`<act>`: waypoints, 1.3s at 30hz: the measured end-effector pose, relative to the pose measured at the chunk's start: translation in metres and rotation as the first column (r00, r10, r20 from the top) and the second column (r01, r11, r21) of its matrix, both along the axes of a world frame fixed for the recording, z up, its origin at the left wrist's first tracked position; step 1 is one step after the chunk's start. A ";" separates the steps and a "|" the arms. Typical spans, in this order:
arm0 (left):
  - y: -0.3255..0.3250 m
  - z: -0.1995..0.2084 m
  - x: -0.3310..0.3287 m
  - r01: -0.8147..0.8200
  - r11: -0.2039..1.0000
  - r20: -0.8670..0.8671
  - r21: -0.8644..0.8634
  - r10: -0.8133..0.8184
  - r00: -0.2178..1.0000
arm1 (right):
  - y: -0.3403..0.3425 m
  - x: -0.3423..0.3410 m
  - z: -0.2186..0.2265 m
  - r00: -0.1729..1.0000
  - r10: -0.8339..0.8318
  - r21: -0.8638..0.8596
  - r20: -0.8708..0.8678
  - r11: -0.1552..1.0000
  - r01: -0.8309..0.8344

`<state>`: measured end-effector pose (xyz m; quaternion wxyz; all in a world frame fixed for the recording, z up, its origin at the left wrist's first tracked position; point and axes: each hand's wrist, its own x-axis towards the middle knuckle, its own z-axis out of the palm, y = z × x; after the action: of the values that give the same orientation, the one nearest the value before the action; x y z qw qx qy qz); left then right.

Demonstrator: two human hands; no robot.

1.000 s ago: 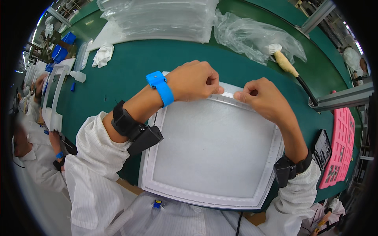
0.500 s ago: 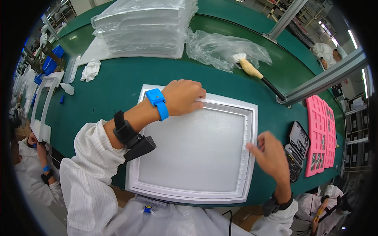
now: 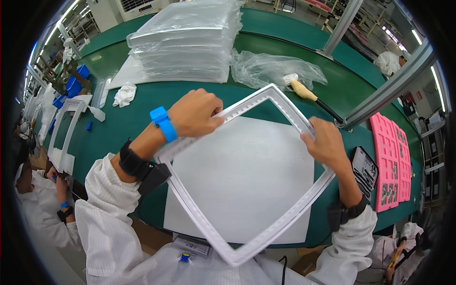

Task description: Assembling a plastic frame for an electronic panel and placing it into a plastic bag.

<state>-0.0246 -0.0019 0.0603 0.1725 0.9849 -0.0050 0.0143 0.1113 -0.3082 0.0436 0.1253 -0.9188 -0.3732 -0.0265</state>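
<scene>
A white rectangular plastic frame (image 3: 205,224) is held up in both my hands, turned so one corner points away from me and another toward my body. My left hand (image 3: 195,114) grips its upper left side, the fingers closed over the edge. On the upper right side, near the right corner, my right hand (image 3: 327,145) is closed round it. Through the opening shows a flat white foam sheet (image 3: 237,166) lying on the green table. A blue strap circles my left wrist, and each forearm carries a black band.
A stack of plastic-wrapped white panels (image 3: 190,45) stands at the back. Beside it lie a clear plastic bag (image 3: 266,66) and a brush-like tool (image 3: 302,89). To the right are an open black case (image 3: 365,168) and pink trays (image 3: 387,175); at left, another white frame (image 3: 71,128) and a co-worker (image 3: 45,209).
The frame has come up off the foam sheet and turned to a diamond angle. My right hand, beside its right edge before, now grips it. My left hand moved left with it.
</scene>
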 end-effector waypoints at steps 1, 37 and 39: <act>0.002 -0.002 -0.013 -0.002 0.999 0.005 -0.042 0.002 1.000 | 0.010 0.007 -0.001 1.000 0.012 0.008 -0.006 1.000 -0.012; -0.026 -0.071 0.050 -0.039 0.918 -0.082 -0.394 0.007 0.997 | 0.077 0.012 -0.043 0.799 0.233 0.240 -0.555 0.964 -0.115; -0.025 -0.073 0.050 -0.021 0.912 -0.068 -0.409 -0.007 0.998 | 0.077 0.012 -0.043 0.788 0.227 0.239 -0.573 0.965 -0.105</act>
<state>0.0254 -0.0272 -0.0124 0.3748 0.9269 0.0075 -0.0177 0.1233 -0.2308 0.0001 0.3270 -0.8272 -0.3901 0.2379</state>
